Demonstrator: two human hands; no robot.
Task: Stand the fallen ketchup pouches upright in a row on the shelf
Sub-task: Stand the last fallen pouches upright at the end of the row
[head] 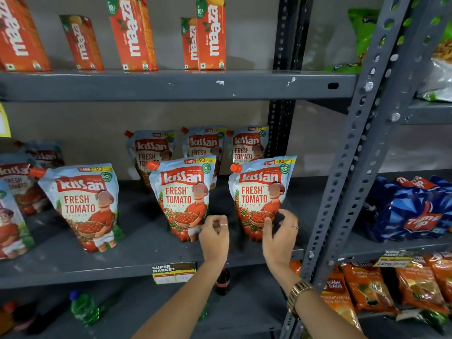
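Kissan ketchup pouches stand on the grey middle shelf (137, 263). In the front row are a left pouch (83, 206), a middle pouch (182, 196) and a right pouch (260, 196), all upright. Three more pouches (204, 143) stand behind them by the back wall. Further pouches (14, 192) crowd the far left, partly cut off. My left hand (214, 237) is loosely curled at the lower right corner of the middle pouch, holding nothing. My right hand (281, 232) is spread around the lower right of the right pouch, thumb on its front, not clearly gripping it.
Orange Maaza juice cartons (133, 33) stand on the shelf above. A perforated grey upright post (352, 148) rises just right of my right hand. Blue snack packs (413, 211) and orange packets (367, 287) fill the neighbouring rack. Bottles (84, 308) sit on the lower shelf.
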